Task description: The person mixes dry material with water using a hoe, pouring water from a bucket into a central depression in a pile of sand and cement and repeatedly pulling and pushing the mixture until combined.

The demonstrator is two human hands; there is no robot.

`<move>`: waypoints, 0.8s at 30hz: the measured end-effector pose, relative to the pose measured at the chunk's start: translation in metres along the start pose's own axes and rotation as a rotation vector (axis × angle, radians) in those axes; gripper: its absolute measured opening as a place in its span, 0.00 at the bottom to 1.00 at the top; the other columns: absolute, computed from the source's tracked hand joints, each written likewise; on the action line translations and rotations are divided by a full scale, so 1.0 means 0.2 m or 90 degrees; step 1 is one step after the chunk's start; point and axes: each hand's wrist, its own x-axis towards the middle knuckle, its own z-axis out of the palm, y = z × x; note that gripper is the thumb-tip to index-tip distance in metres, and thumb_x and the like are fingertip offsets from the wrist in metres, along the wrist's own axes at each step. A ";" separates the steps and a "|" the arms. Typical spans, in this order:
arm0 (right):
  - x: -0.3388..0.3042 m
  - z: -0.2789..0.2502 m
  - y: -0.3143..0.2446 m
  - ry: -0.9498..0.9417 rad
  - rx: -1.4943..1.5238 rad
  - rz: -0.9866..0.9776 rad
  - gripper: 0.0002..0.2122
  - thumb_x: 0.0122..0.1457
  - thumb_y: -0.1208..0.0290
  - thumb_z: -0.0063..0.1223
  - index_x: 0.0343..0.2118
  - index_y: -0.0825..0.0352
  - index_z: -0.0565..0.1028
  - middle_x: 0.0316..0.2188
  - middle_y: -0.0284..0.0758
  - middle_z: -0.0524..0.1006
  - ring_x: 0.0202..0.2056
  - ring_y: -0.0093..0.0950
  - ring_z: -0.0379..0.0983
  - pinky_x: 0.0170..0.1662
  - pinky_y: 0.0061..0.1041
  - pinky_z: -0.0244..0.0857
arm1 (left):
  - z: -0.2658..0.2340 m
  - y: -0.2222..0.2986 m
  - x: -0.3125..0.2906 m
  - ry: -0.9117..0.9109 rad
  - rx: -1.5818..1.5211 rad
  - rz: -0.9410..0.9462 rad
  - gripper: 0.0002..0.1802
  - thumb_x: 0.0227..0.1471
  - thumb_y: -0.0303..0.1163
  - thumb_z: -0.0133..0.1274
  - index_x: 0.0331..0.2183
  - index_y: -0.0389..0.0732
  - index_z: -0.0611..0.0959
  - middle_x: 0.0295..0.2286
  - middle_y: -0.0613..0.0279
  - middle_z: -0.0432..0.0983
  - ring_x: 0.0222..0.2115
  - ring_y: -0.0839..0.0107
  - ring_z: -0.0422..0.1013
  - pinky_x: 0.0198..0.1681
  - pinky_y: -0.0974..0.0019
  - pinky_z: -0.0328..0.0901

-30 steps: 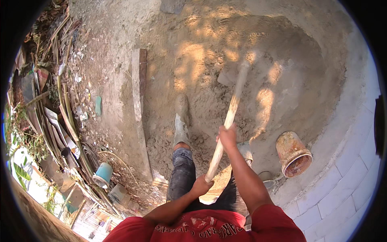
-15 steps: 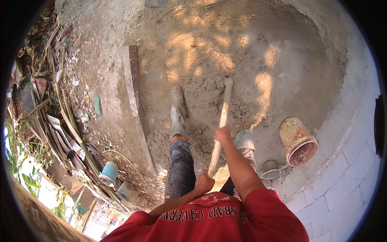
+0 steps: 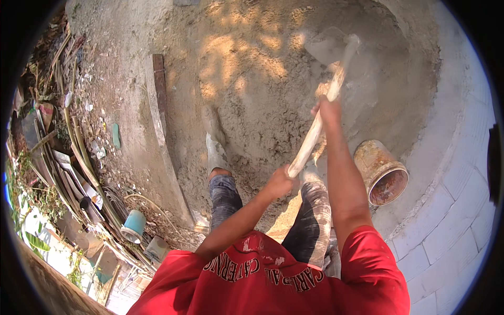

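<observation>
With both hands I grip the pale wooden handle of a hoe, which slants away to the far right. My left hand is closed round its near end, in front of my shirt. Farther up the shaft my right hand is wrapped round it, arm stretched out. The hoe's head is grey, blurred and coated, just over the wet mortar. My booted feet stand in this mortar, the left boot smeared grey.
A stained bucket lies tipped at the right, beside a white block wall. Left of the mortar runs a long board. Farther left are a blue bucket, piled poles and litter.
Both hands have swung the hoe forward and to the right, lifting its head out of the mortar near my feet. The view has shifted slightly to the right.
</observation>
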 end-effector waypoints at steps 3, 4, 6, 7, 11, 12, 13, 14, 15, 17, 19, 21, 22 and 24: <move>0.44 0.01 -0.15 -0.174 -0.054 0.019 0.19 0.59 0.74 0.51 0.48 0.79 0.60 0.23 0.40 0.74 0.21 0.31 0.76 0.22 0.30 0.73 | 0.05 0.13 0.28 -0.031 -0.109 -0.008 0.23 0.45 0.29 0.63 0.44 0.31 0.76 0.19 0.64 0.71 0.17 0.74 0.68 0.19 0.67 0.63; 0.51 -0.07 -0.11 -0.171 -0.119 0.050 0.19 0.59 0.74 0.51 0.49 0.80 0.60 0.23 0.41 0.74 0.21 0.32 0.76 0.22 0.31 0.73 | 0.14 0.24 0.22 -0.046 -0.148 -0.061 0.22 0.45 0.27 0.62 0.43 0.30 0.76 0.17 0.66 0.69 0.15 0.76 0.65 0.17 0.69 0.60; 0.34 0.09 0.15 -0.157 -0.209 0.067 0.21 0.59 0.74 0.51 0.50 0.81 0.60 0.23 0.43 0.76 0.21 0.33 0.77 0.23 0.31 0.73 | 0.17 -0.04 0.12 -0.036 -0.196 -0.111 0.20 0.45 0.28 0.62 0.41 0.31 0.76 0.17 0.66 0.68 0.14 0.76 0.65 0.17 0.68 0.60; 0.22 0.14 0.29 -0.110 -0.298 0.068 0.22 0.58 0.73 0.51 0.51 0.81 0.59 0.24 0.46 0.77 0.21 0.34 0.77 0.24 0.32 0.73 | 0.14 -0.20 0.03 -0.031 -0.227 -0.139 0.20 0.45 0.29 0.62 0.40 0.32 0.76 0.17 0.66 0.68 0.14 0.75 0.65 0.17 0.68 0.60; -0.48 0.36 0.82 -0.046 -0.333 0.154 0.29 0.54 0.75 0.52 0.55 0.83 0.55 0.35 0.55 0.77 0.22 0.39 0.78 0.22 0.35 0.74 | -0.10 -0.63 -0.55 0.017 -0.135 -0.243 0.19 0.43 0.30 0.62 0.38 0.32 0.77 0.19 0.64 0.71 0.14 0.75 0.66 0.15 0.68 0.60; -0.58 0.38 0.93 -0.048 -0.298 0.202 0.29 0.56 0.74 0.51 0.56 0.82 0.55 0.37 0.55 0.76 0.23 0.39 0.79 0.22 0.34 0.74 | -0.19 -0.66 -0.63 0.013 -0.147 -0.249 0.20 0.43 0.30 0.63 0.38 0.32 0.77 0.18 0.65 0.70 0.14 0.75 0.66 0.15 0.68 0.59; -0.80 0.44 0.90 -0.046 -0.273 0.222 0.22 0.57 0.74 0.50 0.51 0.82 0.62 0.31 0.51 0.78 0.20 0.37 0.77 0.22 0.34 0.73 | -0.28 -0.70 -0.72 -0.001 -0.156 -0.288 0.20 0.43 0.31 0.63 0.37 0.32 0.77 0.18 0.65 0.70 0.14 0.75 0.65 0.15 0.68 0.59; -0.87 0.36 1.04 -0.052 -0.276 0.247 0.18 0.57 0.74 0.50 0.46 0.82 0.66 0.27 0.49 0.77 0.19 0.36 0.77 0.21 0.34 0.72 | -0.29 -0.73 -0.83 -0.054 -0.162 -0.327 0.20 0.43 0.32 0.64 0.37 0.32 0.77 0.17 0.65 0.70 0.13 0.76 0.65 0.15 0.68 0.59; -0.89 0.36 1.15 -0.064 -0.266 0.258 0.14 0.58 0.74 0.50 0.42 0.81 0.71 0.23 0.46 0.77 0.18 0.36 0.76 0.21 0.34 0.72 | -0.33 -0.78 -0.92 -0.078 -0.120 -0.338 0.21 0.43 0.33 0.64 0.38 0.32 0.77 0.19 0.63 0.72 0.15 0.74 0.67 0.18 0.67 0.62; -1.20 0.42 1.15 -0.072 -0.189 0.284 0.10 0.58 0.73 0.50 0.32 0.79 0.73 0.19 0.43 0.76 0.16 0.35 0.75 0.20 0.33 0.70 | -0.43 -0.93 -1.20 -0.070 -0.037 -0.346 0.24 0.43 0.35 0.66 0.40 0.32 0.78 0.24 0.59 0.75 0.22 0.70 0.72 0.27 0.65 0.67; -1.49 0.38 1.18 -0.040 -0.055 0.326 0.08 0.59 0.75 0.50 0.33 0.76 0.68 0.18 0.39 0.72 0.15 0.31 0.71 0.18 0.32 0.68 | -0.60 -0.68 -1.39 -0.090 0.142 -0.405 0.32 0.43 0.43 0.68 0.46 0.33 0.79 0.33 0.55 0.80 0.35 0.65 0.76 0.41 0.62 0.69; -1.78 0.40 1.25 -0.006 0.140 0.429 0.06 0.59 0.77 0.50 0.34 0.73 0.67 0.20 0.36 0.68 0.15 0.28 0.67 0.18 0.31 0.68 | -0.76 -0.60 -1.63 -0.125 0.151 -0.415 0.36 0.46 0.55 0.66 0.49 0.40 0.80 0.38 0.51 0.82 0.40 0.60 0.78 0.44 0.61 0.68; -1.91 0.41 1.21 -0.013 0.167 0.470 0.06 0.58 0.77 0.50 0.35 0.72 0.66 0.21 0.36 0.68 0.15 0.27 0.66 0.18 0.31 0.68 | -0.81 -0.58 -1.71 -0.123 0.184 -0.430 0.35 0.46 0.54 0.66 0.49 0.39 0.80 0.38 0.50 0.82 0.40 0.59 0.78 0.44 0.61 0.68; -2.06 0.34 1.21 -0.027 0.210 0.482 0.06 0.58 0.78 0.51 0.35 0.70 0.66 0.21 0.35 0.69 0.15 0.27 0.67 0.18 0.31 0.67 | -0.81 -0.56 -1.77 -0.137 0.241 -0.432 0.35 0.46 0.53 0.65 0.49 0.39 0.79 0.37 0.49 0.81 0.40 0.58 0.78 0.44 0.60 0.68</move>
